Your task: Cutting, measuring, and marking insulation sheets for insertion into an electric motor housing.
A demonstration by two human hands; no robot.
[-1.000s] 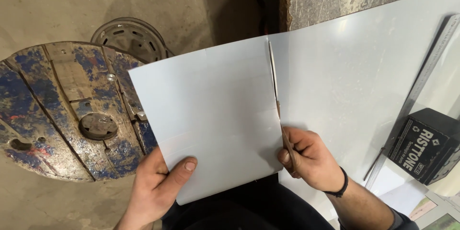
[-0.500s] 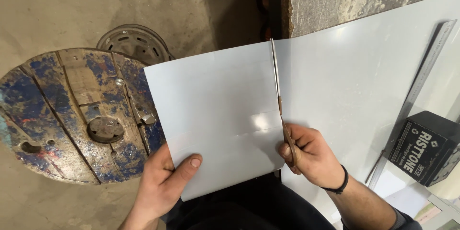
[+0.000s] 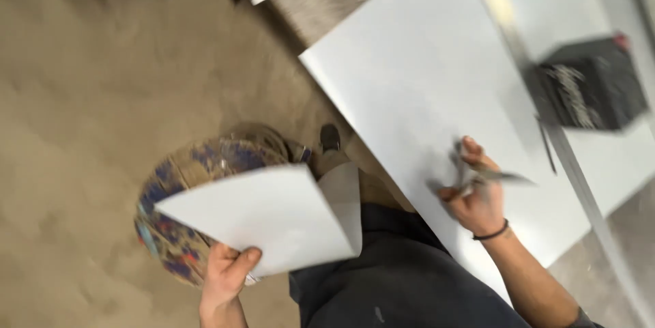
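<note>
Scissors (image 3: 488, 174), one pair, are sitting clenched in the right hand (image 3: 477, 202) over the one large white sheet (image 3: 423, 75) on the tabletop, its near edge running just left of that hand. One cut piece (image 3: 263, 215) is being pinched by the left hand (image 3: 225, 277) above the round spool (image 3: 177, 184), bare floor (image 3: 102, 96) lying open beyond.

— What is the person wearing?
— Dark navy trousers (image 3: 402, 280) with a small pale fleck on the cloth, and a dark shoe (image 3: 330, 138). 
— Anything on the arms?
— A thin black band (image 3: 492, 234) circles the right wrist. A dark sleeve edge (image 3: 585, 318) shows at the right elbow. Both forearms are bare.
</note>
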